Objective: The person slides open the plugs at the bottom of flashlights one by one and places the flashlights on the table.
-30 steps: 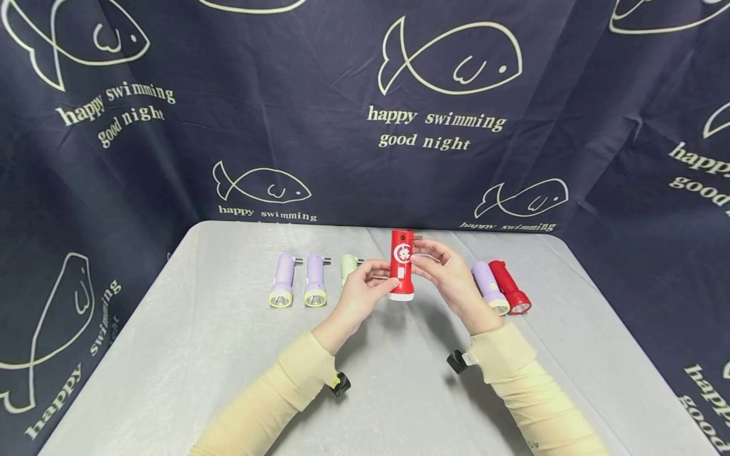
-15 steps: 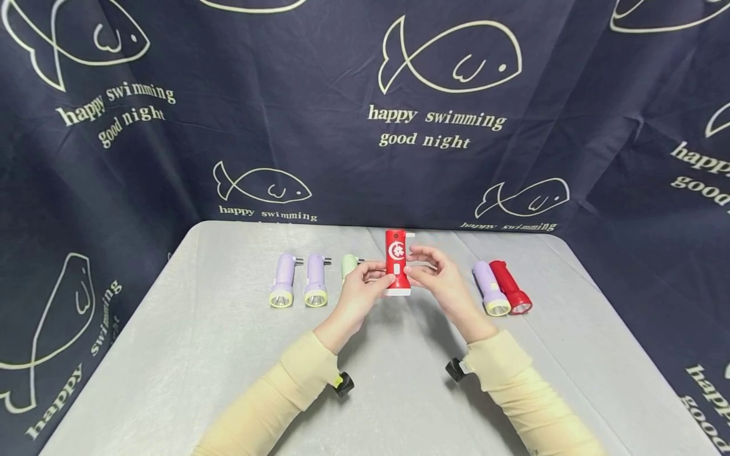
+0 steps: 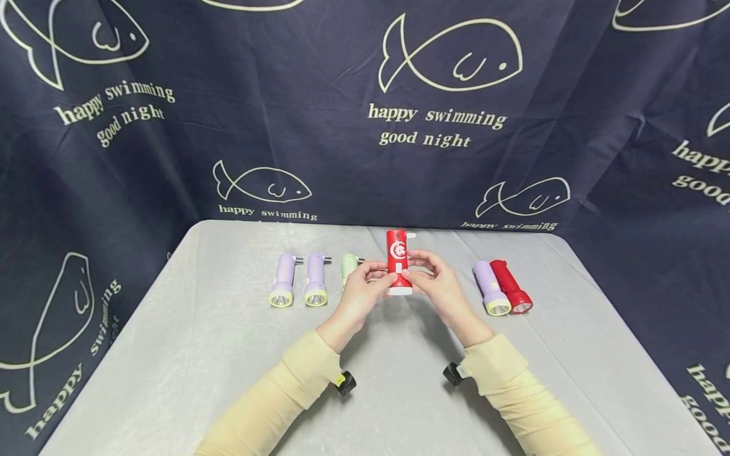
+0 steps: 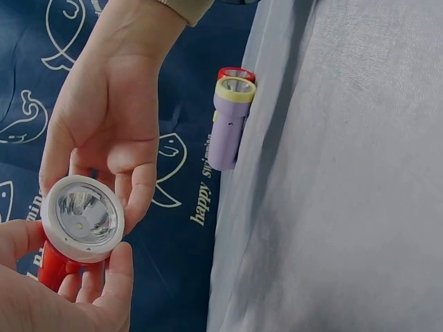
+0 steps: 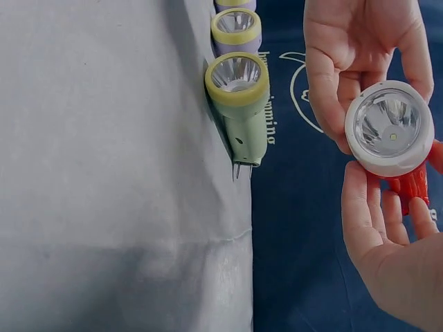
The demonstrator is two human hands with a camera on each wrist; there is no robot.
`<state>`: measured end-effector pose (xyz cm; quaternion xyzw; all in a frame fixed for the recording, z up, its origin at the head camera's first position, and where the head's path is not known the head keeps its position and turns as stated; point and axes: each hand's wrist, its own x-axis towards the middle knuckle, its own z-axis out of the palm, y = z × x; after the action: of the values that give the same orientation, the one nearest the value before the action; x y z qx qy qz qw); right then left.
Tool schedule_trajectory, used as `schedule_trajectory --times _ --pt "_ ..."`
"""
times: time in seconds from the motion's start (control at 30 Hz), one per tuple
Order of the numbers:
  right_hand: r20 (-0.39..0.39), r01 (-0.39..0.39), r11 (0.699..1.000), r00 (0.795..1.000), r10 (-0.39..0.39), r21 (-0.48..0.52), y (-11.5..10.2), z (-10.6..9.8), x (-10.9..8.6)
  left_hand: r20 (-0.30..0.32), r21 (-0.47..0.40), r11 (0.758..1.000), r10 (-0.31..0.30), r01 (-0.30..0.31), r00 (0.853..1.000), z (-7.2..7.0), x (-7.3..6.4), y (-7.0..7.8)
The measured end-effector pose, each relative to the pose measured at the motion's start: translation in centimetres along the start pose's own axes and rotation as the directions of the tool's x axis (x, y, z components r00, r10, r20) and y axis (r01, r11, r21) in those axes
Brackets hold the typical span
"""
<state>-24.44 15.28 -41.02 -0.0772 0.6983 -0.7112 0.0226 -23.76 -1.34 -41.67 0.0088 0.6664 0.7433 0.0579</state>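
A red flashlight [image 3: 397, 251] with a white lens rim and a white moon-and-flower print is held upright off the table between both hands, lens end down. At its lower left, my left hand [image 3: 363, 292] pinches it, thumb in front and fingers behind. From the other side my right hand [image 3: 443, 292] holds it, its thumb near the white switch. A short white piece [image 3: 410, 235] juts out at the top right of the body. In the left wrist view the lens [image 4: 86, 214] faces the camera; the right wrist view shows the white rim [image 5: 382, 166] between the fingers.
Left of the hands, two purple flashlights [image 3: 281, 280] [image 3: 315, 280] and a green one [image 5: 246, 131] lie on the grey table [image 3: 393, 392]. On the right, a purple flashlight [image 3: 488, 286] touches a red one [image 3: 509, 285]. A dark fish-print cloth [image 3: 342, 95] hangs behind.
The red flashlight shifts slightly left. Where grey metal prongs showed at its top right, a white piece now shows. My right hand moves from its upper side down to its lower body.
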Motion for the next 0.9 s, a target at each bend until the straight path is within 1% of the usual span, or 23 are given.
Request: schedule_trajectory --times 0.13,0.27,0.53,0.6,0.63,0.7,0.83,0.87,0.9 --pt "-0.008 -0.004 1.000 1.000 0.004 0.004 0.1 0.1 -0.1 -0.004 0.024 1.000 -0.001 0.001 1.000 0.0 0.0 -0.1" --pt "-0.012 -0.014 1.000 1.000 0.014 0.016 0.2 0.1 -0.1 -0.002 0.023 1.000 -0.001 0.001 1.000 -0.1 0.0 -0.1" --pt "0.011 -0.078 0.992 0.997 0.077 0.102 0.8 0.0 0.2 0.025 0.008 1.000 0.005 -0.006 1.000 -0.2 -0.1 -0.5" --pt "0.009 -0.094 0.989 0.996 0.094 0.115 1.0 0.1 0.3 0.037 0.001 1.000 0.003 -0.003 0.999 -0.3 -0.1 -0.6" --pt "0.006 -0.104 0.988 0.995 0.104 0.117 1.0 0.1 0.4 0.043 0.002 1.000 0.006 -0.006 0.999 -0.3 -0.3 -0.3" --pt "0.003 -0.123 0.985 0.992 0.123 0.120 1.0 0.1 0.5 0.046 -0.004 1.000 -0.001 0.002 0.999 -0.3 -0.3 -0.5" --pt "0.008 -0.158 0.980 0.987 0.158 0.118 1.0 0.2 0.7 0.028 0.015 1.000 -0.012 0.011 1.000 -0.2 -0.4 -0.7" --pt "0.012 -0.166 0.979 0.986 0.166 0.119 1.0 0.3 0.7 0.021 0.017 1.000 -0.015 0.014 1.000 -0.2 -0.2 -1.1" --pt "0.016 -0.174 0.977 0.985 0.174 0.123 1.0 0.3 0.8 0.016 0.024 1.000 -0.018 0.018 1.000 -0.2 -0.2 -1.1"
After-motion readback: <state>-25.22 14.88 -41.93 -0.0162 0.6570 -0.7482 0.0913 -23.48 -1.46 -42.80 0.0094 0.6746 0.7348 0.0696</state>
